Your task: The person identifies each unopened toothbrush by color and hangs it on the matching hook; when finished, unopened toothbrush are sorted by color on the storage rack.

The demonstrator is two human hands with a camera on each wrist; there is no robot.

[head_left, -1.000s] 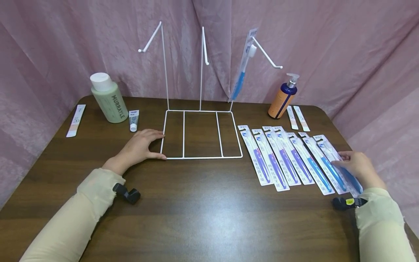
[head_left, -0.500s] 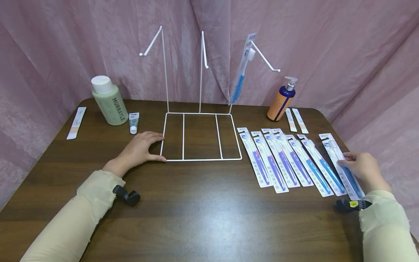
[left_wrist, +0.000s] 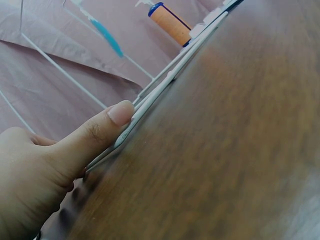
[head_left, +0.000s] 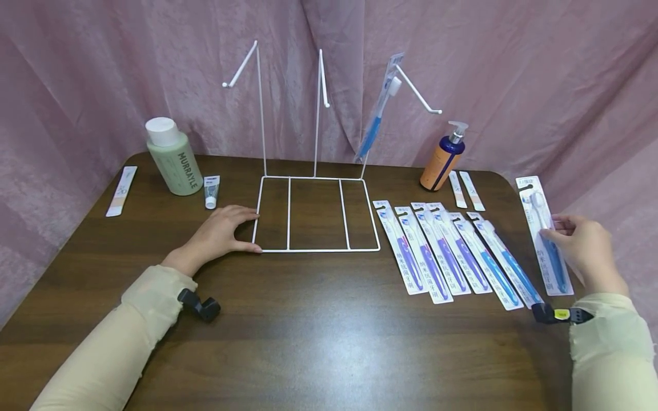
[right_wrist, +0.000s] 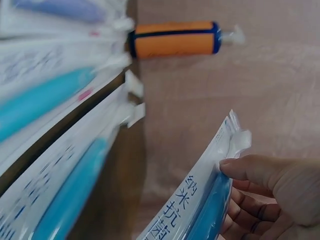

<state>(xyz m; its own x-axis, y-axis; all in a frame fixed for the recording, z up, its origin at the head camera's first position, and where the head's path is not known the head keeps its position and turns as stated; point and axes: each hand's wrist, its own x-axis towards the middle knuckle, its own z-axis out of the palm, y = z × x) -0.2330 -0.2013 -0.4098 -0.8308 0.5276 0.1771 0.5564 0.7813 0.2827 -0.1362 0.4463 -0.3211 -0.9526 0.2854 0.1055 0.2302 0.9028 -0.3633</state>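
Observation:
My right hand (head_left: 586, 248) pinches a blue toothbrush in a clear-fronted blister pack (head_left: 545, 237) by its side edge, lifted at the table's right edge. In the right wrist view the thumb lies on the pack's front (right_wrist: 205, 202), fingers curled behind. My left hand (head_left: 218, 231) grips the front left corner of a white wire display rack (head_left: 319, 250), thumb on the front rod and fingertips at the side rod. Another packed blue toothbrush (head_left: 377, 114) hangs on the rack's right hook (head_left: 418, 91); the left hook (head_left: 240, 64) and middle hook (head_left: 324, 80) hold nothing.
Several packed toothbrushes (head_left: 434, 251), purple and blue, lie in a row right of the rack. Behind them stand an orange pump bottle (head_left: 442, 162) and two slim sachets (head_left: 470, 191). At left are a green bottle (head_left: 177, 162), a small tube (head_left: 211, 191) and another sachet (head_left: 121, 191).
My right hand has drawn the rightmost toothbrush pack away from the row, rightward, and raised it. My left hand stays on the rack's corner.

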